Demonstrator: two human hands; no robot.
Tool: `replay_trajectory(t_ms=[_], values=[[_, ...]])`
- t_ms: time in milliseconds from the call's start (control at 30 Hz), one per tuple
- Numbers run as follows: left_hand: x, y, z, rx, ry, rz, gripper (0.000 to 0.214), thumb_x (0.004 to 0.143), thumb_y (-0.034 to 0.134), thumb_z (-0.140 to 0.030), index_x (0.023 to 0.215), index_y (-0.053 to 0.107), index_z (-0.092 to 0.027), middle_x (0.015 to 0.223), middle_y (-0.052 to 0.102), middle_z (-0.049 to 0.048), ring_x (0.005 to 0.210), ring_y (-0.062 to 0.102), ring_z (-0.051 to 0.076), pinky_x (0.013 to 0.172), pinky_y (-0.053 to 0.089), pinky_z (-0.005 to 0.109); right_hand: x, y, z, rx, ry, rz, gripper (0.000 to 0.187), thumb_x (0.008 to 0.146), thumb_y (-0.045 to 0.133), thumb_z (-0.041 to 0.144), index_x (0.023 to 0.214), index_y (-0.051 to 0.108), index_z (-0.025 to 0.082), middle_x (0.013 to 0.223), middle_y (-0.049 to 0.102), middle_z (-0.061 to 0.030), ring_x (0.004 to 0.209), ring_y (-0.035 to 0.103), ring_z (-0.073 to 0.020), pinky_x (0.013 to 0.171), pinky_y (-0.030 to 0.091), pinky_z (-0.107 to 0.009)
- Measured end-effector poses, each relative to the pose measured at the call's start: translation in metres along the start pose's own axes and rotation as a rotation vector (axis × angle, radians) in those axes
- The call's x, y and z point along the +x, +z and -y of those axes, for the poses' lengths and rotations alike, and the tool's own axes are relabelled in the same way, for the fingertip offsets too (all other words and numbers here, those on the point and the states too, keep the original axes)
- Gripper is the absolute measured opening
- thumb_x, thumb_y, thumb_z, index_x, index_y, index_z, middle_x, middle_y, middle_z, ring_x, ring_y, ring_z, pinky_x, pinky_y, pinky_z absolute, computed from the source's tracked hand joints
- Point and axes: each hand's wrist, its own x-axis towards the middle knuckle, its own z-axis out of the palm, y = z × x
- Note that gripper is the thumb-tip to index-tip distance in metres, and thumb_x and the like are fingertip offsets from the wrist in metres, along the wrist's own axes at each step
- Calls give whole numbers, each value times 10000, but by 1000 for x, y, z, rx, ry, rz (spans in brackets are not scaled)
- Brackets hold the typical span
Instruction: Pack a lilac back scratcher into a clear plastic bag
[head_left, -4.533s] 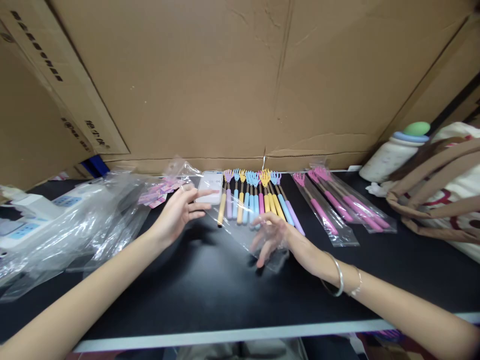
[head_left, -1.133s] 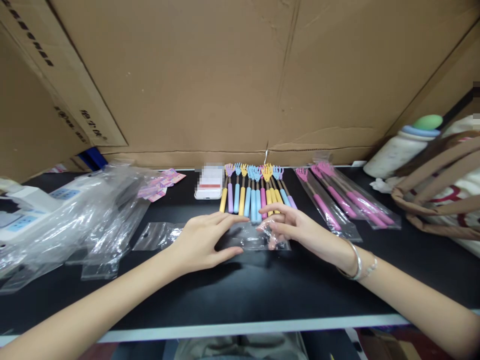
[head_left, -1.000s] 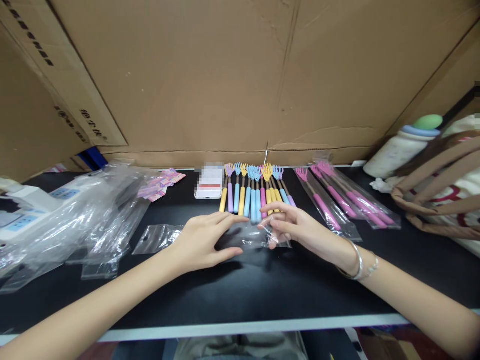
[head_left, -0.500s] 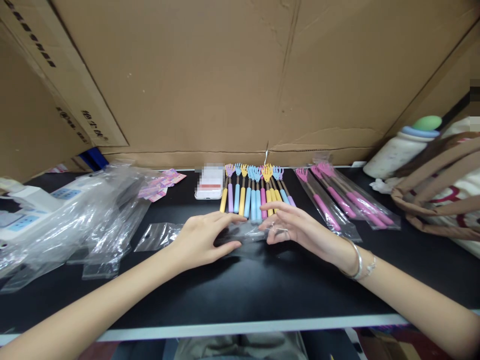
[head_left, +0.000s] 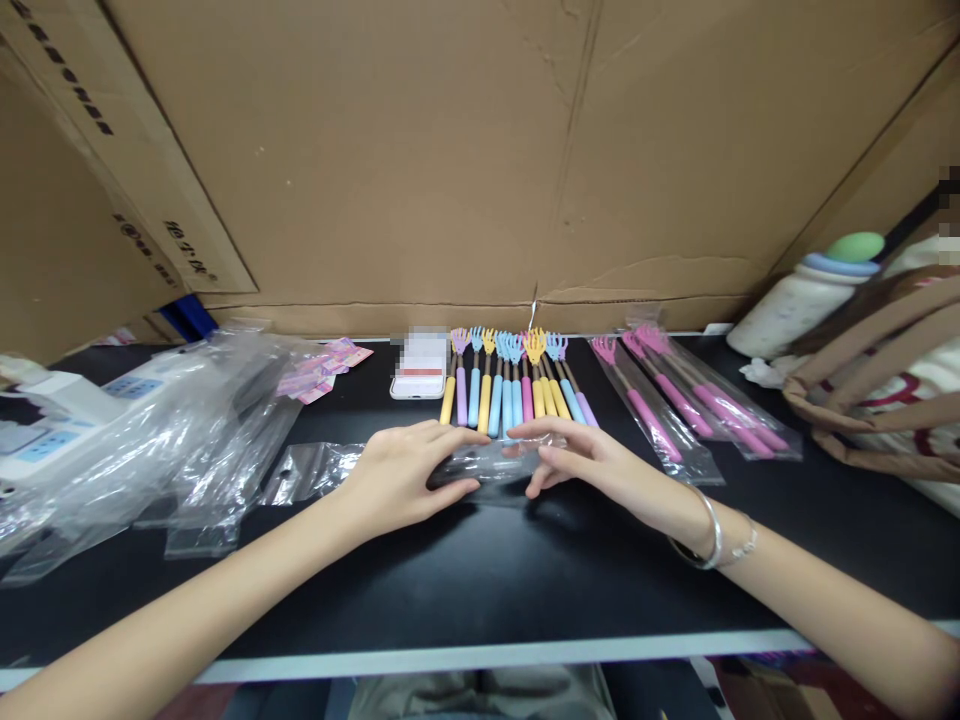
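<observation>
A clear plastic bag (head_left: 480, 463) lies crosswise on the black table in front of me. My left hand (head_left: 409, 465) grips the bag from above, its thumb along the near side and its fingers along the far side. At the bag's right end, my right hand (head_left: 566, 452) has the film between thumb and fingers; part of this grip is hidden. Just beyond the hands lies a row of back scratchers (head_left: 506, 395) with claw heads and yellow, blue, purple and pink handles. To the right, pink back scratchers (head_left: 652, 420) lie in clear bags.
A pile of clear plastic bags (head_left: 217, 440) lies at left, over part of a white power strip (head_left: 52, 440). Pink cards (head_left: 326, 368) and a phone (head_left: 418, 365) are behind. At right are a white bottle (head_left: 799, 305) and a bag with brown handles (head_left: 817, 400). Cardboard (head_left: 420, 150) rises behind the table.
My right hand has shifted slightly left and its fingers have curled differently at the bag's end. The bag has moved a little to the left. My left hand stays nearly in place.
</observation>
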Motion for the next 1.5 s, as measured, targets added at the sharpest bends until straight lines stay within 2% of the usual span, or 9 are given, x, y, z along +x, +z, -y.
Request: replay_trajectory(t_ms=[133,667,900,1000,1067,1167,1233,1367,1500], values=[[0,1,1,-26,-18,-9,366,855,531,-431,1201,507,-315,1047,656,-18,839,631,158,684,444,242,-1,1,2,6,-25,-10,311,877,540,405,1103,573,194,1193,593,-87,801,667,-144,825,524,-345],[4,-3,5,-240,-58,-3,284,865,525,-408,1129,567,-309,963,687,-50,752,639,118,670,445,201,-3,0,2,163,-74,-105,246,884,549,373,1049,582,193,1158,630,-88,786,666,-147,828,536,-389],[3,-1,12,-145,-68,-36,281,874,508,-415,1126,573,-309,968,688,-50,712,635,106,624,428,188,-2,-17,11,34,-123,-185,280,879,545,399,1068,559,193,934,672,-67,737,652,-154,734,539,-330],[4,0,14,-94,-61,-43,274,867,525,-417,1113,577,-309,976,688,-51,732,640,109,630,428,188,0,-38,17,-138,-204,-326,260,881,527,417,1010,569,196,803,656,-41,673,635,-150,674,527,-303],[3,1,13,-51,-43,-43,275,864,531,-420,1112,578,-311,992,685,-47,753,642,112,636,430,189,1,-52,18,-370,-242,-395,262,885,502,421,986,572,190,792,650,-47,695,635,-165,679,516,-307],[3,2,12,23,-19,-34,285,863,534,-423,1124,575,-316,990,683,-40,771,644,122,633,433,196,3,-69,13,-992,-194,-517,212,887,474,360,945,607,205,821,673,-53,727,631,-193,646,455,-302],[3,2,11,52,-12,-28,287,865,532,-421,1129,571,-317,993,682,-39,775,645,127,630,436,201,4,-75,7,-1305,-99,-508,191,886,460,324,926,620,229,824,686,-37,732,631,-200,598,403,-281],[3,2,11,67,-9,-27,280,872,518,-416,1129,567,-317,1015,681,-42,783,649,129,627,440,204,5,-75,-2,-1460,31,-365,175,890,439,298,941,593,229,799,680,-24,723,631,-177,545,349,-245],[2,2,12,69,-8,-21,263,871,515,-413,1110,572,-318,1052,673,-58,811,653,123,632,442,203,5,-74,-7,-1573,51,-368,168,880,434,259,955,573,202,845,669,-55,759,622,-188,571,348,-253]])
